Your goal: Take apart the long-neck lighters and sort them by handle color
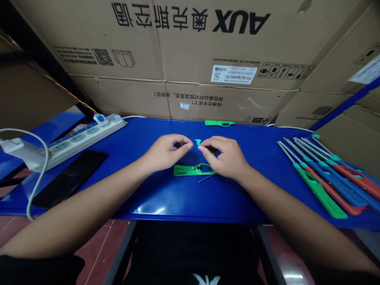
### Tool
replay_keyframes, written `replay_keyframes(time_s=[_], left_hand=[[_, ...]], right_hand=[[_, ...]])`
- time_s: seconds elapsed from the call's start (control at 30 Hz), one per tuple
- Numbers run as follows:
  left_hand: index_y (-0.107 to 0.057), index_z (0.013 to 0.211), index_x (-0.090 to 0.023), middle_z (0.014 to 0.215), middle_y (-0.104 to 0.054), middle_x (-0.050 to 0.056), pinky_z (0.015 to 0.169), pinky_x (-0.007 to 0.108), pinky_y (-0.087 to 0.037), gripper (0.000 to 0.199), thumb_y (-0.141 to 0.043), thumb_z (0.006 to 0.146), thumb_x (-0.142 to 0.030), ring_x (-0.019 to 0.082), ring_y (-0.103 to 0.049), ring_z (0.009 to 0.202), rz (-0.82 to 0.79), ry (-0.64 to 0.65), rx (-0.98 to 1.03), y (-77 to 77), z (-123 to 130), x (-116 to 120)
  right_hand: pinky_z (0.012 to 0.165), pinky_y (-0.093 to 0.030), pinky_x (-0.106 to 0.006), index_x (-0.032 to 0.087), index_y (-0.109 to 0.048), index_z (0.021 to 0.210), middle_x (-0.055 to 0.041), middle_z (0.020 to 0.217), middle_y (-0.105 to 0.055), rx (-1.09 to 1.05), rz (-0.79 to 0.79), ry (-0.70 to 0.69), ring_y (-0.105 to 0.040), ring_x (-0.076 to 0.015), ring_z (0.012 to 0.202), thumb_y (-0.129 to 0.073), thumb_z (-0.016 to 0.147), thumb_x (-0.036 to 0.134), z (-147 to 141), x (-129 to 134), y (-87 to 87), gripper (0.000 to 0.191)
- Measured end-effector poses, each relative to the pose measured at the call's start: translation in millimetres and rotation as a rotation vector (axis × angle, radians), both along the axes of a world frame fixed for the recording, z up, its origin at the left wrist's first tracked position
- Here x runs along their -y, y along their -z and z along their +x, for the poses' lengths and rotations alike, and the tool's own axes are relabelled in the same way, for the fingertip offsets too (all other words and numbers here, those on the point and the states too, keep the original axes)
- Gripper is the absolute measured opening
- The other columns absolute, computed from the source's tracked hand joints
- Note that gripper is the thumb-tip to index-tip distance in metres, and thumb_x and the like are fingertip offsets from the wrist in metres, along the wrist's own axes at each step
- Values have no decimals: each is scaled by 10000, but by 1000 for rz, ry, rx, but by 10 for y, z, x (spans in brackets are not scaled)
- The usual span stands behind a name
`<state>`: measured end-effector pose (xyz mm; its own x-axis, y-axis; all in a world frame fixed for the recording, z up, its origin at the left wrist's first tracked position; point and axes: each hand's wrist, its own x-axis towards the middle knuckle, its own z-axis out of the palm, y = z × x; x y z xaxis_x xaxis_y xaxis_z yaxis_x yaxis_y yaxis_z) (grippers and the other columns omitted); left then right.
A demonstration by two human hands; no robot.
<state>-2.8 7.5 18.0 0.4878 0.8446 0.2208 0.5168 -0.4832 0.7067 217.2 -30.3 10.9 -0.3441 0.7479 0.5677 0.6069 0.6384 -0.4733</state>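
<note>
My left hand (164,152) and my right hand (222,156) hover close together above the blue table (148,202), fingertips curled inward. Between the fingertips sits a small teal plastic part (198,141), just above my right fingers. I cannot tell which hand grips it, if either. Below both hands lies an open green plastic lighter body (182,170) with a thin wire loop, and a thin metal rod (206,178) pokes out beside it. Another green lighter handle (219,123) lies at the table's far edge.
Several long lighters with green, red and blue handles (323,174) lie in a row at the right. On the left are a white power strip (80,140), its cable and a black phone (69,178). Cardboard boxes (190,59) stand along the far edge.
</note>
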Motion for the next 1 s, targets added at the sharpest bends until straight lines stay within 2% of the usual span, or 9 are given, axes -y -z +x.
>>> replay_keyframes(time_s=[0.07,0.1,0.2,0.3,0.4,0.5,0.63,0.83,1.0], left_hand=[[-746,924,-175,942,-733,75,769,329,-467,367,-585,891,-504,214,-640,834,170,-86,-266,-7,-128,-114],[-753,913,-178,940,-730,81,767,336,-462,376,-615,868,-525,227,-642,839,189,-116,-387,0,-191,-177],[-767,927,-197,934,-719,82,734,323,-453,410,-702,796,-580,249,-650,870,125,-100,-605,65,-312,-331],[-776,968,-210,943,-711,77,722,310,-453,308,-710,822,-473,239,-653,881,109,-54,-664,143,-310,-379],[-765,944,-194,939,-720,79,795,332,-475,217,-680,861,-376,241,-652,908,219,20,-601,163,-240,-311],[-722,1000,-192,994,-746,65,890,350,-494,203,-646,908,-357,231,-663,976,326,168,-384,115,-158,-152],[-690,1053,-214,1002,-757,32,854,288,-520,163,-597,969,-318,174,-694,941,318,321,-141,31,-64,91],[-663,984,-207,970,-741,25,838,283,-527,169,-685,927,-365,167,-695,905,326,267,-38,23,-10,188],[-639,949,-191,891,-705,14,809,274,-517,189,-754,879,-325,150,-665,850,474,191,38,53,10,183]], right_hand=[[666,-452,-280,198,-677,828,-29,782,-704,34,5,3,-611,-147,685,-571,925,236,89,-23,-11,148],[655,-444,-279,196,-666,815,-28,770,-695,50,6,6,-600,-145,671,-567,915,228,139,-36,-20,144],[635,-428,-283,202,-639,779,-21,737,-677,85,8,38,-580,-147,642,-564,880,220,277,-71,-46,128],[644,-433,-286,208,-633,759,-15,730,-681,92,20,61,-588,-149,646,-572,848,216,348,-96,-56,108],[643,-442,-284,210,-649,749,-9,719,-690,98,16,17,-599,-145,642,-579,834,213,342,-108,-33,110],[630,-455,-280,212,-676,761,-7,720,-704,86,-6,-38,-602,-138,625,-582,846,232,291,-97,11,128],[654,-480,-266,210,-704,805,-8,737,-715,47,-5,-135,-629,-129,646,-589,874,240,210,-34,38,138],[625,-471,-262,217,-692,781,1,688,-688,-22,29,-138,-603,-123,610,-597,874,239,135,72,-35,135],[572,-443,-250,204,-670,738,12,656,-667,-141,-49,-87,-567,-109,565,-616,847,208,73,115,-53,122]])
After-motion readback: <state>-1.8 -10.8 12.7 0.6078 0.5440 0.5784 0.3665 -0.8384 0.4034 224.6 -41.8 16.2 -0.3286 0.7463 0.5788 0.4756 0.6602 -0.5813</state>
